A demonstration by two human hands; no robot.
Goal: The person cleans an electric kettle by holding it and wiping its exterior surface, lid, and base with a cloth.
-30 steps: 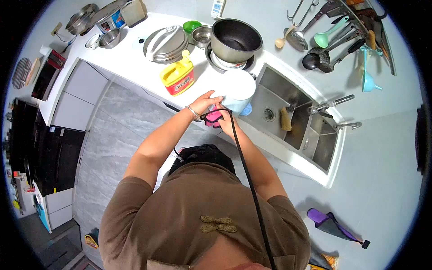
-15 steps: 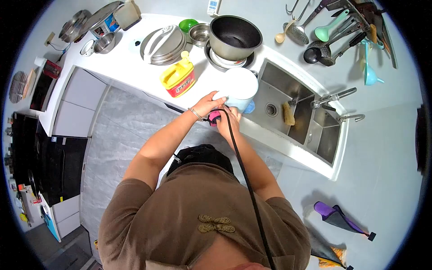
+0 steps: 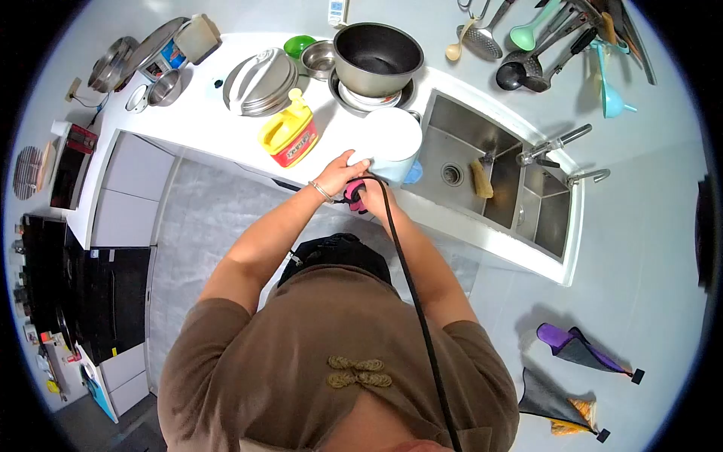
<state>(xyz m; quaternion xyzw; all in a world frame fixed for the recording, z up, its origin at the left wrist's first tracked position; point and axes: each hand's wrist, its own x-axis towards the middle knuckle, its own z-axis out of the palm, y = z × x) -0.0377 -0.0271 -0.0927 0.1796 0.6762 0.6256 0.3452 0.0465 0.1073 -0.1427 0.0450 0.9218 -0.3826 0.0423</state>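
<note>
Container looks pale blue, with a broad white top.

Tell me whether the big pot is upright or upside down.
Upright: the pot has its open mouth facing up, dark inside showing.

At the centre, the tub is showing a white top over a pale blue side, and just below it a small bundle is flashing pink and black! A black cord is running down over a brown shirt. Left of centre, the jug is blazing yellow behind its red label, and a bowl is glowing green up top. At right, the sink is gleaming silver-grey, the sponge is adding dull yellow, and at left the floor is wearing grey marbling.
</note>
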